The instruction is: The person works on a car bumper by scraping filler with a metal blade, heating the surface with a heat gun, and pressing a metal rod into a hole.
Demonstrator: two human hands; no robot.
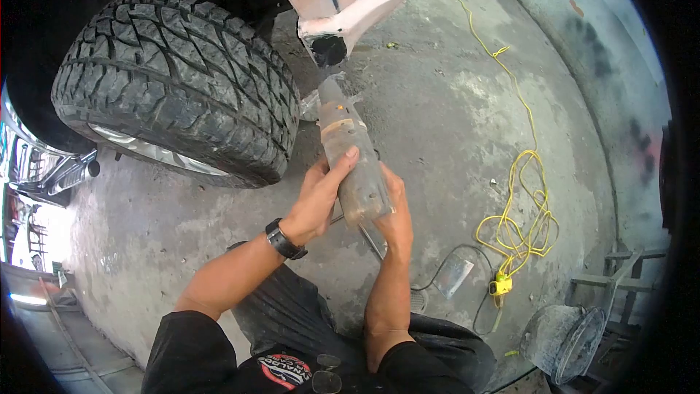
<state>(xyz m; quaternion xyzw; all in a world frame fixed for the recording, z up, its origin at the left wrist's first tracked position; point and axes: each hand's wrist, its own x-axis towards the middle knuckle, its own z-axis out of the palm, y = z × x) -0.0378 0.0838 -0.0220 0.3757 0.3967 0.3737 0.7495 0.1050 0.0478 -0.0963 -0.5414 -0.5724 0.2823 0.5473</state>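
A dusty grey power tool [354, 168] with a long rounded body and a tapered front end is between my two hands, pointed away from me. My left hand [317, 193] is closed around its left side, with the thumb lying on top of the body. On the other side, my right hand [394, 201] grips the rear part, its fingers partly hidden beneath. Beyond the tool's tip hangs the lower corner of a car body panel [343, 22], patched in pale pink and black. I cannot make out the tool's underside.
To the left stands a big treaded tyre [175, 87] on a wheel. A yellow extension cord [521, 226] lies coiled on the concrete floor [452, 153] at right, its yellow connector [501, 284] near a dusty bucket [558, 343]. A wall [576, 36] runs along the right.
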